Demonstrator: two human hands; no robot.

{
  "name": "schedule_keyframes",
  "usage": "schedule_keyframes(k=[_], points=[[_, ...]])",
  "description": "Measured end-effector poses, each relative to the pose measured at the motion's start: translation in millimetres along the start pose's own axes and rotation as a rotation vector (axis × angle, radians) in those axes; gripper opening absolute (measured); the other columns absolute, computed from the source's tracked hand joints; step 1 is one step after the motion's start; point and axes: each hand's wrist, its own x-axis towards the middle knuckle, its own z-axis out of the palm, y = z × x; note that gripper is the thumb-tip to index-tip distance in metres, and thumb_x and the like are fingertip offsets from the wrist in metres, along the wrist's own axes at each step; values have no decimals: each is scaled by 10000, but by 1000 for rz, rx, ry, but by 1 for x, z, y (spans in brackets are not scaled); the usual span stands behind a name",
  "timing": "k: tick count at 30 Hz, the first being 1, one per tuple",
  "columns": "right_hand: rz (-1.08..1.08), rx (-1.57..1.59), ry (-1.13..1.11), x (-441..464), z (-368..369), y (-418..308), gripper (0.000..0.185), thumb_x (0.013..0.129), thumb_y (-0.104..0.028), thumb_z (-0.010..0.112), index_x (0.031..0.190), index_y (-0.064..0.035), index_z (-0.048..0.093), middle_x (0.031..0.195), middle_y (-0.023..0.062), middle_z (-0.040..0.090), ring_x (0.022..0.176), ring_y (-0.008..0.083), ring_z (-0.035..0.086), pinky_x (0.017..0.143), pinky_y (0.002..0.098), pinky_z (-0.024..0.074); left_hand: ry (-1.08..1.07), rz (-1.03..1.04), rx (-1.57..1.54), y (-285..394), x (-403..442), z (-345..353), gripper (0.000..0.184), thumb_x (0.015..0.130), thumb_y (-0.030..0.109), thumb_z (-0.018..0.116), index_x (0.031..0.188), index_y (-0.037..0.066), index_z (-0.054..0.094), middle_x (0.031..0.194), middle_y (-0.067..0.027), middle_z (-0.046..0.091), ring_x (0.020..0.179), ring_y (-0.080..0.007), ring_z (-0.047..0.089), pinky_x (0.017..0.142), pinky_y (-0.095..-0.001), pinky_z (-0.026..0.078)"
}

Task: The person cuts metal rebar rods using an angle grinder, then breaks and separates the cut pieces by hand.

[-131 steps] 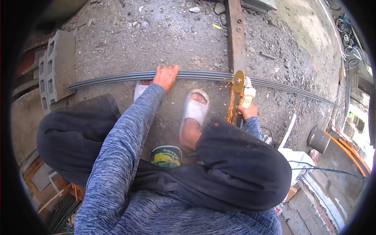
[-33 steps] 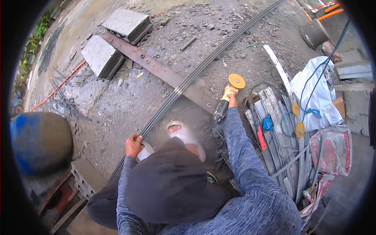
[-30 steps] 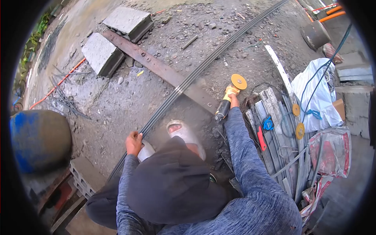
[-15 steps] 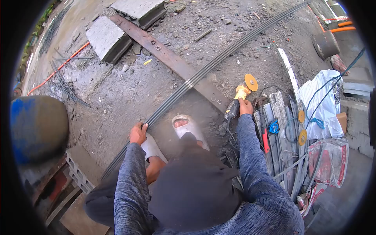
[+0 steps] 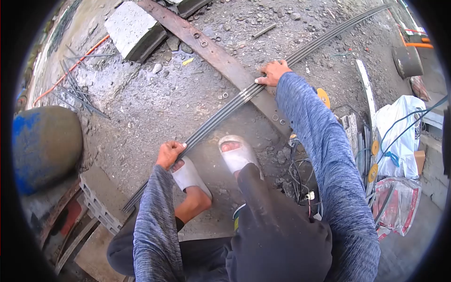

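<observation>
A bundle of long thin steel rods (image 5: 216, 120) runs diagonally over the ground, crossing a rusty flat steel bar (image 5: 218, 58). My left hand (image 5: 169, 154) is closed around the bundle near its lower end, beside my left slipper. Farther up, my right hand (image 5: 274, 74) grips the same rods just past the crossing, where a pale mark shows across them. Behind my right sleeve, the angle grinder's yellow disc (image 5: 323, 97) shows, while most of the tool is hidden.
Concrete blocks (image 5: 134, 28) lie at upper left, with loose rod offcuts (image 5: 77, 89) below. A blue-stained rounded object (image 5: 47, 148) and a hollow block (image 5: 101, 197) stand at left. Cables (image 5: 298, 176), wood strips and a white sack (image 5: 401, 134) lie right.
My right hand has let go of the angle grinder, which lies to the right, and has moved up and left onto the rods. My left hand stays on the bundle.
</observation>
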Motion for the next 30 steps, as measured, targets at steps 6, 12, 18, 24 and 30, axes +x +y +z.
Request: schedule_keyframes(k=[6,12,18,24,30], points=[[-41,46,-277,25,-38,14,617,772,-627,766,1123,-120,736,1118,150,720,1148,343,636,1052,506,357,134,127,27,-6,-2,-2,341,875,291,790,928,-36,709,803,-97,692,734,-170,610,691,-352,507],[-110,141,-91,16,-75,14,739,763,-746,700,1101,-89,707,1005,161,733,1014,348,681,993,484,436,261,403,365,45,-55,-46,374,944,328,705,885,-38,656,763,-190,634,705,-283,616,681,-409,478],[-158,182,-55,11,-86,14,786,789,-780,648,1027,-34,715,966,188,725,997,374,675,936,471,486,-11,304,364,84,-74,-81,660,1035,536,491,707,-18,634,567,-85,498,588,-191,520,579,-382,427],[-110,108,-265,32,-71,17,878,787,-834,574,1131,-42,727,1081,216,721,1059,377,672,977,487,475,-184,73,350,92,-67,-80,712,1033,584,461,640,17,638,553,-67,514,575,-194,518,613,-376,455],[-64,-66,-389,48,-34,12,961,794,-873,496,1275,-61,682,1261,187,685,1216,370,621,1061,496,436,-178,116,528,102,-63,-77,686,1031,564,471,668,27,695,647,-195,638,676,-316,652,715,-426,524]])
